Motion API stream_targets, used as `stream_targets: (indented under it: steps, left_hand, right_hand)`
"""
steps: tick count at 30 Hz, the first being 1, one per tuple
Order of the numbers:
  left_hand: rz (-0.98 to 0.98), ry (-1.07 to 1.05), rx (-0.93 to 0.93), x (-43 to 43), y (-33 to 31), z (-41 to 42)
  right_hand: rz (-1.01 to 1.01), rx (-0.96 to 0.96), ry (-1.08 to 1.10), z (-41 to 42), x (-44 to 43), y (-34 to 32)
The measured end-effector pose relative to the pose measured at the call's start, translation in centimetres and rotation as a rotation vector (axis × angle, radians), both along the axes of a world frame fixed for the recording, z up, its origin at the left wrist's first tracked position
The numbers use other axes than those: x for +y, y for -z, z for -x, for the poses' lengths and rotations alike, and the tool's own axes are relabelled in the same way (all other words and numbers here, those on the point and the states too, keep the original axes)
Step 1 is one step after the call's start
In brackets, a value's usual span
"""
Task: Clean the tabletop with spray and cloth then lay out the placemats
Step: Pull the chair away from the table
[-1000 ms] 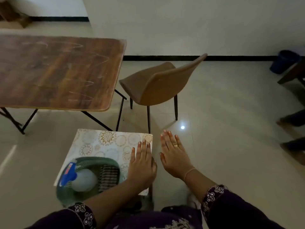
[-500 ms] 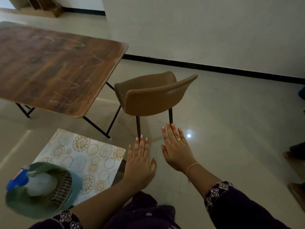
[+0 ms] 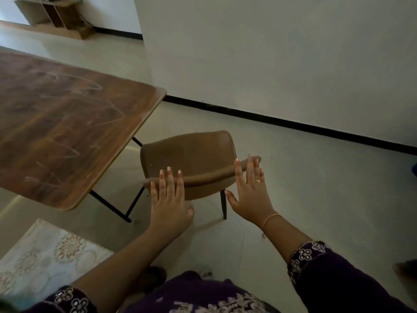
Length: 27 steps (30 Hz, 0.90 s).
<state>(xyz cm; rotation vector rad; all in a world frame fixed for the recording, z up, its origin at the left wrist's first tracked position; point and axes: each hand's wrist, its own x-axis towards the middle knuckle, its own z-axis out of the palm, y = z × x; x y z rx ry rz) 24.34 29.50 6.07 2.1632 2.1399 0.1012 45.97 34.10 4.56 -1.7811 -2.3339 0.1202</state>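
Both my forearms stretched forward. Floral-patterned mat (image 3: 45,256) nearer me, left of my left hand (image 3: 169,206). Left hand palm down, fingers straight, close together. Right hand (image 3: 250,197) also flat, fingers straight, thumb splayed. Neither holds anything. Fingertips overlap brown chair (image 3: 191,154) backrest; contact unclear. Smeared wooden tabletop (image 3: 67,132) left of fingers, farther out.

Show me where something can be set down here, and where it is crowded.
Free: the visible tabletop, only streaked wood, from its near corner leftward; the floor between chair and skirting. Crowded: around the chair, with table legs, left hand and right hand.
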Motion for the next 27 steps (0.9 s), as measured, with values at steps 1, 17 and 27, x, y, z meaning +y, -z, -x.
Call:
stream_targets:
  steps: [1, 17, 27]
  left_hand:
    - [0.058, -0.015, 0.038, 1.0, -0.3, 0.3]
    - [0.256, -0.273, 0.239, 7.9, -0.5, -0.1]
    - [0.216, -0.466, 0.114, 1.6, 2.2, -4.8]
  right_hand:
    - [-0.009, -0.059, -0.024, -0.3, 1.2, 0.0]
    - [0.257, -0.251, -0.683, -2.5, 12.9, 0.0]
    - [0.308, -0.302, -0.972, -6.0, 13.9, 0.0]
